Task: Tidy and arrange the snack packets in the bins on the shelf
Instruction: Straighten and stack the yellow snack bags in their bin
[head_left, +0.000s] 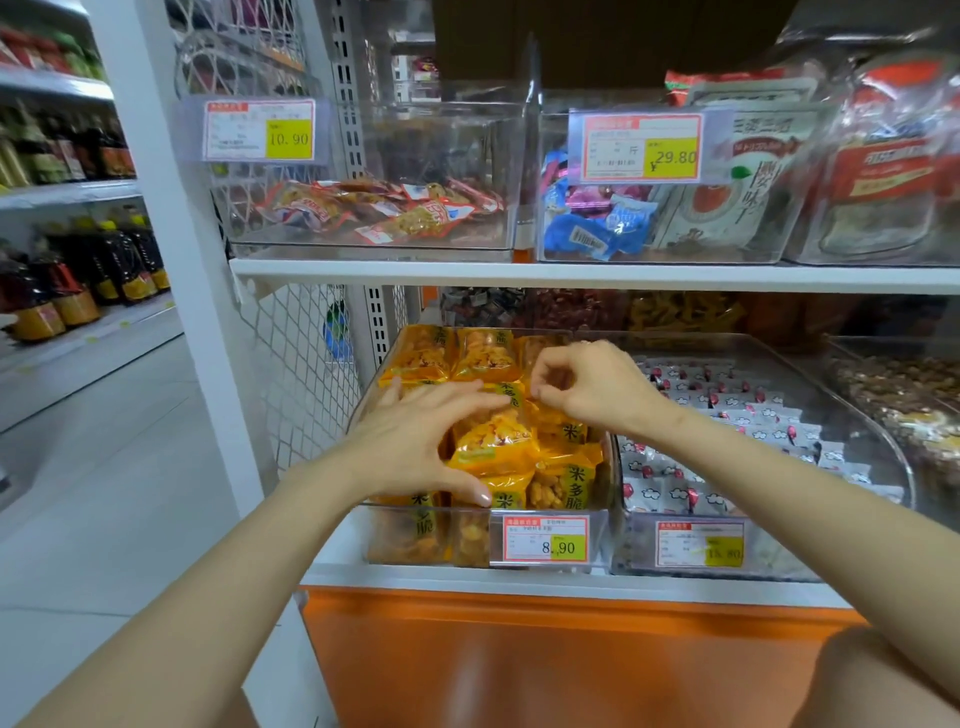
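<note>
A clear plastic bin (597, 535) on the lower shelf holds several yellow-orange snack packets (488, 447). My left hand (415, 441) lies spread over the packets at the bin's left side, its thumb curving down under the front of one packet and its fingers reaching across the top. My right hand (587, 387) hovers over the bin's back right, with fingertips curled and pinching the top edge of a yellow packet (558, 423). Two more yellow packets (452, 356) stand upright at the back of the bin.
To the right sits a clear bin of white-and-red packets (727, 415), then one of loose nuts (893, 395). The upper shelf (571, 273) carries bins of orange packets (384, 210) and blue candies (597, 223). An orange cabinet front (545, 654) is below. Bottles line the left aisle shelf (78, 280).
</note>
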